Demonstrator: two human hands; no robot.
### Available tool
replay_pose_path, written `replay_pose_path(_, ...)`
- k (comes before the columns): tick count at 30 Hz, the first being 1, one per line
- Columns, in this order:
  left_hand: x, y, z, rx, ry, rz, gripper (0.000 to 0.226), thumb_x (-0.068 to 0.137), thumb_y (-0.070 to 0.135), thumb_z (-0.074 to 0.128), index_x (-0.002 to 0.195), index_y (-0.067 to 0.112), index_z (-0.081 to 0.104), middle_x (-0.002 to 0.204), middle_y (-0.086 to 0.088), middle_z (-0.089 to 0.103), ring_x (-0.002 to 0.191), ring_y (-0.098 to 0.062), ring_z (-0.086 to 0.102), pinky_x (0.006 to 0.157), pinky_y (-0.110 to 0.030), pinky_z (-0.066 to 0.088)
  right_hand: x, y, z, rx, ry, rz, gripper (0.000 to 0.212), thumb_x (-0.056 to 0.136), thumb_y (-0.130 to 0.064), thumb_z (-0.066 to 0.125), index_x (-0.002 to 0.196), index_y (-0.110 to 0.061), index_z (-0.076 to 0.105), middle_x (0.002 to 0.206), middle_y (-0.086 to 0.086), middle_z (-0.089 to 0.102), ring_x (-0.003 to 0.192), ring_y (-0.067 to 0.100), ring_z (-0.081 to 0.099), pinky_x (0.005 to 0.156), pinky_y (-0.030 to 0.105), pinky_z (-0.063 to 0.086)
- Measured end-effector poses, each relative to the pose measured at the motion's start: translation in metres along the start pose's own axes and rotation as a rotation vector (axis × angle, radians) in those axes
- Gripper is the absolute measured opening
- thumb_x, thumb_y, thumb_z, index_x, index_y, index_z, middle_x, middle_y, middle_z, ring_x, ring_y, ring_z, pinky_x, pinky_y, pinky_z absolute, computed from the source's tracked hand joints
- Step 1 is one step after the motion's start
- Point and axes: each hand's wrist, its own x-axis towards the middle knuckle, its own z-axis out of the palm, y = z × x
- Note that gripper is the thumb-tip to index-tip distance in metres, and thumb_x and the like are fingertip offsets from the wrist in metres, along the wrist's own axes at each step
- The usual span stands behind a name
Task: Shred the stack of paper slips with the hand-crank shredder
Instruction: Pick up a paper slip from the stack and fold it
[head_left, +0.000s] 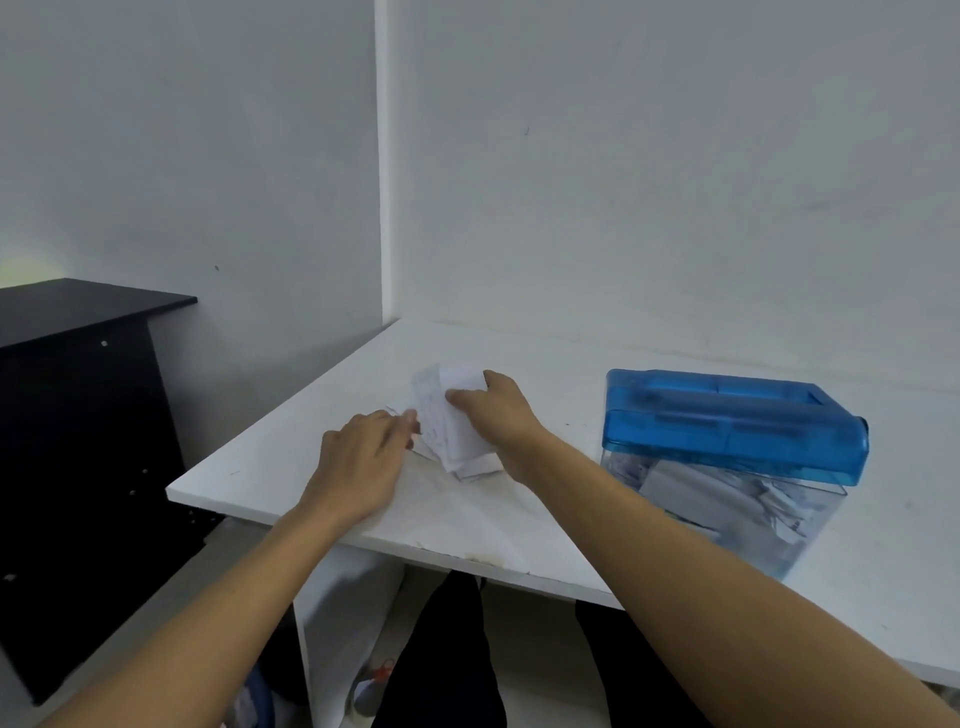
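Right hand (500, 417) pinches white printed paper slips (445, 423) | left hand (358, 458) flat, touching them | shredder (737, 427): blue top

room | white surface (545, 358) set in a corner | behind surface: plain grey-white wall (675, 156), a few small marks | at surface's far-left corner: white vertical strip (383, 182) | left of surface: second grey wall (182, 130), black cabinet (78, 395) with pale screw heads | below surface's left edge: grey floor (171, 587) | light: dim, cool, even
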Motion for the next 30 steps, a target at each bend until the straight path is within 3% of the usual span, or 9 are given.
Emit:
replay_pose_path(3, 0.004, 0.031, -0.019, -0.524, 0.045, -0.167, 0.057, 0.107, 0.051, 0.03, 0.089, 0.016, 0.072, 0.087, -0.001, 0.073, 0.082, -0.018, 0.067, 0.083, -0.036, 0.049, -0.006, -0.021, 0.001, 0.084, -0.019, -0.062, 0.022, 0.097, -0.016, 0.056, 0.118, -0.012, 0.061, 0.112, 0.007, 0.069, 0.103, 0.026, 0.066, 0.088, 0.039, 0.056)
replay_pose_path(5, 0.009, 0.05, -0.031, -0.622, 0.021, -0.171, 0.056, 0.107, 0.051, 0.027, 0.099, 0.017, 0.071, 0.09, -0.003, 0.073, 0.081, -0.017, 0.068, 0.079, -0.036, 0.053, -0.013, -0.034, 0.001, 0.102, -0.045, -0.093, 0.016, 0.098, -0.014, 0.052, 0.111, -0.014, 0.061, 0.107, 0.005, 0.069, 0.098, 0.025, 0.066, 0.085, 0.037, 0.055)
replay_pose_path(8, 0.014, 0.073, -0.041, -0.612, -0.026, -0.097, 0.048, 0.108, 0.05, 0.025, 0.117, 0.025, 0.065, 0.101, -0.003, 0.071, 0.09, -0.02, 0.069, 0.082, -0.037, 0.058, -0.025, -0.053, -0.003, 0.143, -0.076, -0.124, 0.011, 0.097, -0.012, 0.045, 0.104, -0.016, 0.054, 0.097, 0.002, 0.062, 0.082, 0.019, 0.061, 0.065, 0.029, 0.051)
replay_pose_path(11, 0.021, 0.094, -0.051, -0.614, -0.018, -0.027, 0.038, 0.109, 0.043, 0.028, 0.113, 0.028, 0.063, 0.096, -0.002, 0.069, 0.077, -0.013, 0.068, 0.075, -0.032, 0.057, -0.036, -0.075, -0.014, 0.187, -0.038, -0.135, 0.014, 0.097, -0.014, 0.04, 0.109, -0.011, 0.047, 0.094, 0.003, 0.056, 0.074, 0.02, 0.056, 0.054, 0.029, 0.045)
replay_pose_path(14, 0.028, 0.117, -0.058, -0.604, -0.02, 0.073, 0.033, 0.111, 0.033, 0.03, 0.116, 0.026, 0.062, 0.097, 0.001, 0.068, 0.077, -0.012, 0.063, 0.064, -0.022, 0.051, -0.044, -0.094, -0.035, 0.174, 0.006, -0.176, 0.016, 0.096, -0.012, 0.04, 0.11, -0.011, 0.047, 0.097, 0.003, 0.056, 0.079, 0.02, 0.056, 0.059, 0.029, 0.047)
replay_pose_path(18, 0.032, 0.15, -0.062, -0.614, -0.016, 0.168, 0.035, 0.111, 0.03, 0.03, 0.103, 0.02, 0.063, 0.093, -0.01, 0.067, 0.077, -0.018, 0.06, 0.07, -0.029, 0.05, -0.059, -0.115, -0.071, 0.212, -0.023, -0.176, 0.021, 0.09, -0.005, 0.044, 0.11, -0.003, 0.051, 0.09, 0.012, 0.062, 0.071, 0.03, 0.061, 0.066, 0.036, 0.05)
replay_pose_path(22, 0.036, 0.19, -0.056, -0.484, 0.065, 0.288, 0.038, 0.111, 0.034, 0.027, 0.117, 0.015, 0.059, 0.105, -0.005, 0.064, 0.093, -0.017, 0.061, 0.073, -0.021, 0.048, -0.072, -0.125, -0.125, 0.069, -0.115, -0.201, 0.019, 0.092, -0.007, 0.05, 0.108, -0.004, 0.061, 0.094, 0.013, 0.065, 0.081, 0.023, 0.064, 0.069, 0.03, 0.055)
replay_pose_path(27, 0.037, 0.229, -0.029, -0.348, 0.165, 0.391, 0.038, 0.109, 0.042, 0.026, 0.098, 0.015, 0.049, 0.087, -0.004, 0.057, 0.08, -0.026, 0.061, 0.071, -0.052, 0.056, -0.082, -0.118, -0.182, -0.134, -0.102, -0.224, 0.022, 0.096, -0.007, 0.062, 0.118, -0.006, 0.063, 0.108, 0.009, 0.074, 0.093, 0.022, 0.074, 0.077, 0.028, 0.06)
replay_pose_path(30, 0.033, 0.241, -0.013, -0.324, 0.114, 0.387, 0.037, 0.108, 0.046, 0.024, 0.095, 0.017, 0.043, 0.084, -0.002, 0.055, 0.074, -0.023, 0.06, 0.067, -0.05, 0.055, -0.085, -0.105, -0.2, -0.153, -0.037, -0.203, 0.023, 0.092, -0.007, 0.068, 0.116, -0.007, 0.065, 0.106, 0.007, 0.075, 0.091, 0.022, 0.075, 0.078, 0.028, 0.061)
